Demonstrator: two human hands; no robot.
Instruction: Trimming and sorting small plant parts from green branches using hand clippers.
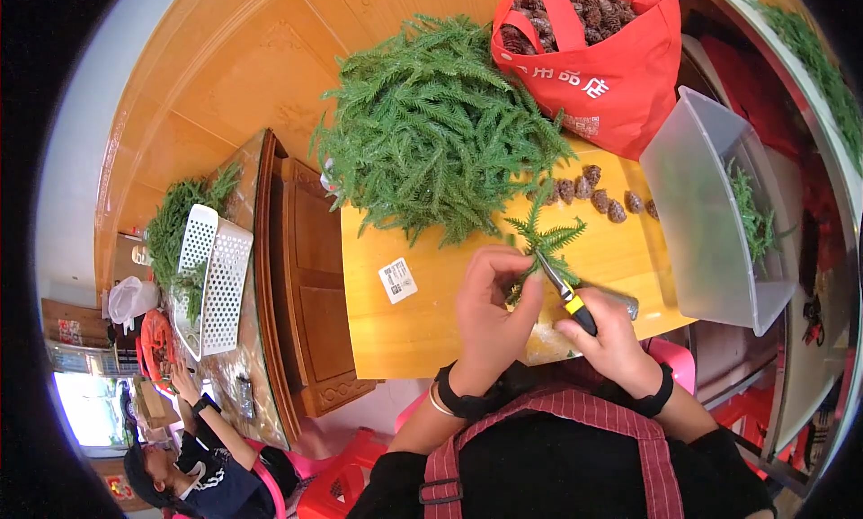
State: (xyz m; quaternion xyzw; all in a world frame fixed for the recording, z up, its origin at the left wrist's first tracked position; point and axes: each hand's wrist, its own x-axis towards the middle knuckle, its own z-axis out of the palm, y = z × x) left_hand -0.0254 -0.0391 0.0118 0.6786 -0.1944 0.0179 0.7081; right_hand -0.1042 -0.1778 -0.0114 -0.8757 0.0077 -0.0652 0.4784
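Observation:
Over the front edge of the yellow table (422, 326), my left hand (490, 312) pinches a small green artificial pine sprig (547, 236) by its lower part. A pair of pliers (568, 296) with black and yellow handles is gripped in my right hand (613, 339). Its metal jaws reach the sprig's stem beside my left fingertips; whether they bite on it I cannot tell. Just beyond my hands lies a big heap of green pine sprigs (440, 128). Several brown pine cones (617, 212) lie to the right of the heap.
A red bag (611, 101) full of pine cones stands at the back right. On the right, a translucent bin (701, 249) holds a few sprigs. A white label (397, 280) lies on the table. Far left, another person (202, 474) works beside a white basket (226, 285).

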